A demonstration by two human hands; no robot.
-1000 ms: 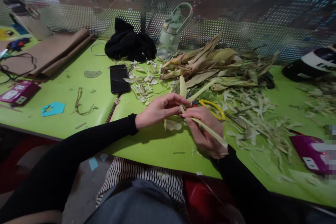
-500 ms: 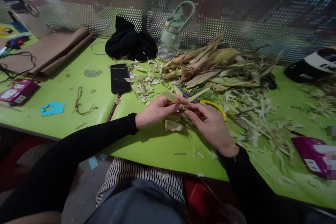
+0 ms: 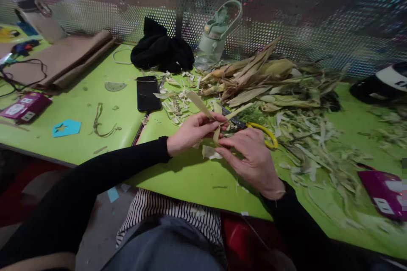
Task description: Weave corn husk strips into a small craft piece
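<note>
My left hand [image 3: 199,130] pinches pale corn husk strips [image 3: 199,103] between thumb and fingers; one end sticks up and another points right toward the scissors. From that pinch a husk end [image 3: 216,136] hangs down, and the fingertips of my right hand [image 3: 251,156] are closed on it. Just beyond my right hand lie scissors with a yellow handle [image 3: 270,135], their blades partly behind the husk. A loose piece of husk [image 3: 211,152] rests on the table below my hands.
A heap of dried corn husks [image 3: 254,78] and shredded scraps [image 3: 318,148] spread behind and right. A phone [image 3: 148,94], black cloth [image 3: 162,48] and green bottle [image 3: 213,38] stand or lie farther back. A purple box [image 3: 383,194] sits at right.
My right hand has moved down and slightly away from my left, drawing a husk end downward. The upper husk end now stands more upright. The view has shifted slightly.
</note>
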